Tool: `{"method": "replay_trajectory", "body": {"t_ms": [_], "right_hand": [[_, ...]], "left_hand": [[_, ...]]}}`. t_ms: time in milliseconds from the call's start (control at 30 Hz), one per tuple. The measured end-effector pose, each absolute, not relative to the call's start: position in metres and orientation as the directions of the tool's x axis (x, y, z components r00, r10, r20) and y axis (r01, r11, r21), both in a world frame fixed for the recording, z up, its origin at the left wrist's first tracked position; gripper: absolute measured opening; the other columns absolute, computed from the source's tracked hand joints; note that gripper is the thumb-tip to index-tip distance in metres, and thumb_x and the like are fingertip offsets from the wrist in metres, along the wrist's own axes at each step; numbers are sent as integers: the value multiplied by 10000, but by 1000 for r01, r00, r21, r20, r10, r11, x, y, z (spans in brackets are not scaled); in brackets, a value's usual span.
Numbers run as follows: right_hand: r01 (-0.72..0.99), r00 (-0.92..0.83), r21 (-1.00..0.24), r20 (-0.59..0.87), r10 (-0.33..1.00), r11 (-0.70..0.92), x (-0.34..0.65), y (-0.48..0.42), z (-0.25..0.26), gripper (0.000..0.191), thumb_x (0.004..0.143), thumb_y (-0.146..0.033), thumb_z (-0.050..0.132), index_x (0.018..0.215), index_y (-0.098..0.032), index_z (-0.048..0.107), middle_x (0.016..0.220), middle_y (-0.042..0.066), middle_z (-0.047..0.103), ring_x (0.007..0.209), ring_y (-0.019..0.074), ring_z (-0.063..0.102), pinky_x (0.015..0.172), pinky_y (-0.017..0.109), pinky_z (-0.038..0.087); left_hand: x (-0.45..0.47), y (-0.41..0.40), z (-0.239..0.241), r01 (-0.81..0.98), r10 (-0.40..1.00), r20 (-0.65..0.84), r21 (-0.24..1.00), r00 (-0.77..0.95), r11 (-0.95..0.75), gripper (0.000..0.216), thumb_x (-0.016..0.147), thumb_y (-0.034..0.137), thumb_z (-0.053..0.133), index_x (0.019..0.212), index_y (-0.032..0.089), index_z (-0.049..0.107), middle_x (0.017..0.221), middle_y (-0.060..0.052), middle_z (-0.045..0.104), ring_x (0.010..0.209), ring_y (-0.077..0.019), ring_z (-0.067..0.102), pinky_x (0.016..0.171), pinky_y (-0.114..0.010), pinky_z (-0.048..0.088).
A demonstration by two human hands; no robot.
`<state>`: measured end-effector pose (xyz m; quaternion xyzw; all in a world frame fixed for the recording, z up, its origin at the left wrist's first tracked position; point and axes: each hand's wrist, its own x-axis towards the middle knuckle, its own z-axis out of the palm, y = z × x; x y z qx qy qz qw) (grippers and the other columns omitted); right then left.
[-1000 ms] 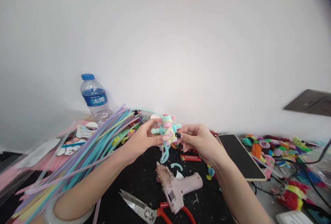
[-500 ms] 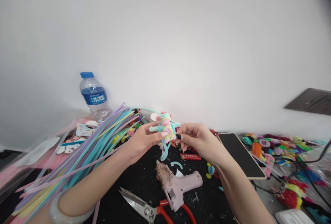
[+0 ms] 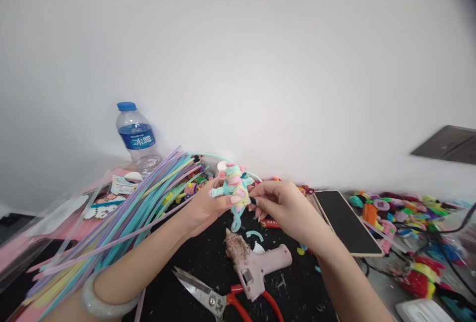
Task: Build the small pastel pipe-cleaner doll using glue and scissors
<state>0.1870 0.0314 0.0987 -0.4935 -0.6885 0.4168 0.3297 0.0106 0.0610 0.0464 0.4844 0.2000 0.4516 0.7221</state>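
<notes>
A small pipe-cleaner doll (image 3: 233, 179) in pastel blue, pink and yellow is held up above the black work surface. My left hand (image 3: 210, 204) is closed on its left side, thumb across the belly. At the doll's lower right, my right hand (image 3: 277, 205) pinches with thumb and fingers; the fingertips touch the doll's edge. A blue loop hangs from the doll's lower end. Right below lies a pink glue gun (image 3: 256, 265) with a grimy nozzle, resting over red-handled scissors (image 3: 203, 287).
Pastel pipe cleaners (image 3: 137, 218) spread in a bundle at left, before a water bottle (image 3: 137, 136). A phone-like dark tablet (image 3: 347, 223) lies at right, beside a heap of colourful fuzzy pieces (image 3: 401, 208) and black cables. A red packet (image 3: 270, 224) lies under my right hand.
The doll has tilted and shifted slightly left and down in my left hand. My right hand has moved a little left with it, still at the doll's lower right.
</notes>
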Motion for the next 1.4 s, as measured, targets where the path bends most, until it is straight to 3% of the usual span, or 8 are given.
{"method": "replay_trajectory", "body": {"t_ms": [100, 267, 433, 633, 967, 1067, 1200, 1400], "right_hand": [[351, -236, -929, 30, 971, 114, 182, 34, 96, 112, 750, -133, 525, 746, -162, 633, 570, -11, 590, 514, 121, 564, 516, 244, 480], [174, -219, -984, -2, 976, 37, 179, 37, 92, 107, 741, -228, 595, 799, -149, 638, 575, -19, 600, 509, 114, 562, 521, 246, 484], [197, -366, -979, -23, 930, 54, 175, 33, 94, 199, 734, -187, 608, 921, -157, 670, 876, 35, 686, 729, 133, 614, 651, 241, 476], [100, -429, -986, 78, 900, 133, 162, 34, 81, 150, 797, -217, 556, 690, -165, 647, 659, 8, 652, 662, 136, 592, 686, 258, 451], [389, -333, -880, 140, 932, 271, 168, 37, 78, 171, 782, -147, 520, 632, -167, 598, 626, -12, 588, 583, 112, 495, 546, 221, 359], [538, -297, -801, 111, 948, 263, 174, 34, 87, 63, 758, -174, 566, 704, -168, 595, 669, -7, 601, 602, 115, 512, 543, 213, 369], [815, -263, -535, 0, 965, 222, 183, 7, 110, 73, 733, -150, 555, 680, -178, 596, 601, -17, 594, 544, 109, 509, 487, 205, 323], [899, -425, -218, -232, 875, 379, 174, -54, 71, 131, 630, -56, 589, 655, -170, 648, 595, 34, 677, 470, 139, 588, 398, 216, 278]], "left_hand": [[12, 60, 46, -527, 873, 151, 839, 464, 134, 186, 684, 197, 724, 842, 206, 626, 759, 17, 588, 713, -123, 540, 721, -257, 442], [11, 59, 51, -544, 887, 87, 815, 453, 197, 111, 705, 249, 702, 785, 193, 648, 780, 0, 619, 762, -152, 565, 757, -294, 456], [10, 63, 52, -620, 931, 87, 767, 353, 164, 88, 727, 261, 678, 798, 211, 664, 813, 7, 653, 828, -176, 571, 786, -313, 460], [15, 60, 51, -616, 927, 27, 754, 375, 227, 141, 793, 327, 605, 786, 193, 650, 712, 8, 604, 597, -129, 529, 491, -248, 436], [16, 55, 50, -619, 932, -32, 739, 362, 266, 108, 761, 300, 663, 811, 205, 647, 735, 21, 653, 639, -120, 584, 522, -219, 480], [13, 56, 56, -614, 945, -56, 748, 321, 252, 85, 746, 255, 679, 800, 199, 646, 744, 21, 665, 657, -119, 608, 553, -202, 501], [9, 61, 62, -591, 975, -41, 790, 219, 167, 113, 729, 266, 681, 809, 209, 626, 781, 8, 670, 675, -139, 632, 553, -228, 531], [7, 65, 61, -564, 996, -24, 823, 90, 71, 126, 702, 276, 696, 767, 225, 601, 768, 2, 673, 679, -172, 663, 602, -316, 566]]}}
